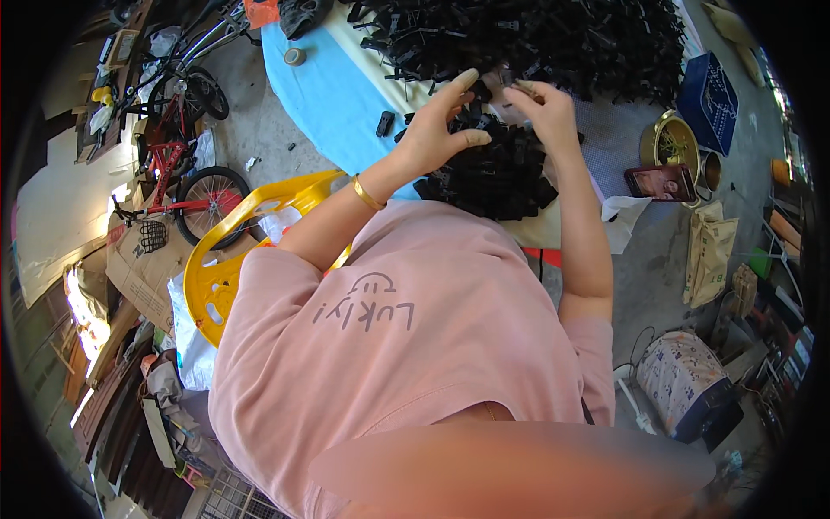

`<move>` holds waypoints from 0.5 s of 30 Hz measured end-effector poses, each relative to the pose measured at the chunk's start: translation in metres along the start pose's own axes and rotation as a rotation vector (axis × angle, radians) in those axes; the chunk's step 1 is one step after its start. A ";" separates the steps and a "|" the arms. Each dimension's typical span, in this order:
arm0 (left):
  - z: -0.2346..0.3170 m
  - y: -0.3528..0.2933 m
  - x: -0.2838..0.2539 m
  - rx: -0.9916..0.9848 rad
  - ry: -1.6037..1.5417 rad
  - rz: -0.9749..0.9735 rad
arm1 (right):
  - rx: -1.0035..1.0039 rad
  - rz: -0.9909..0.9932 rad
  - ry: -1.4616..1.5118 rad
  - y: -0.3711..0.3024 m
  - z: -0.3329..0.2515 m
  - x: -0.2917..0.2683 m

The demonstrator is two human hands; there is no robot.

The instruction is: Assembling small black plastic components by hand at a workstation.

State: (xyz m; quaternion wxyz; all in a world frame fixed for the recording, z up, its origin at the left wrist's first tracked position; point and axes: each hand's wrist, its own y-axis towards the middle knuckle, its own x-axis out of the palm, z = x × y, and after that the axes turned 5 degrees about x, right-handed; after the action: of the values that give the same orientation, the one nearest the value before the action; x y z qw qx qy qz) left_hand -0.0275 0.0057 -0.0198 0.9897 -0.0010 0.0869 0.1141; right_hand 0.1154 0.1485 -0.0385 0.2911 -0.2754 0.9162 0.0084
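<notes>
Head view: our left hand (430, 131) has fingers parted; whether our right hand (550, 111) pinches anything, we cannot tell. Black plastic pieces (536, 43) heap at upper centre; we'd best steady each lightly.

Floor: grey concrete (246, 121), scattered with small scraps
Bench: cloth-covered, light blue along its left side, cream beside that
Chair: yellow moulded plastic (290, 192) with cut-out openings
Left side: red bicycle (164, 164) with a basket, flattened cardboard (143, 281), a pale panel (65, 186)
Right side: brown paper bag (711, 259), crowded clutter along the edge
Light: bright, daylight-like patches at far left
</notes>
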 end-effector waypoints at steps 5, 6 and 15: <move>0.005 0.019 0.001 0.041 -0.374 -0.154 | 0.170 -0.255 0.417 -0.043 -0.033 -0.001; 0.007 0.020 -0.001 -0.029 -0.465 -0.191 | 0.242 -0.288 0.450 -0.048 -0.034 -0.001; 0.028 0.007 0.000 -0.160 -0.413 0.016 | 0.042 -0.161 0.624 -0.071 -0.042 -0.001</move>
State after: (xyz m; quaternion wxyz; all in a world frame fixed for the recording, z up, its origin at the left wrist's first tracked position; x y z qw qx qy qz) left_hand -0.0241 0.0129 0.0075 0.9823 -0.0555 -0.1270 0.1263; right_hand 0.1295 0.0817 0.0071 0.0014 -0.3300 0.9365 -0.1184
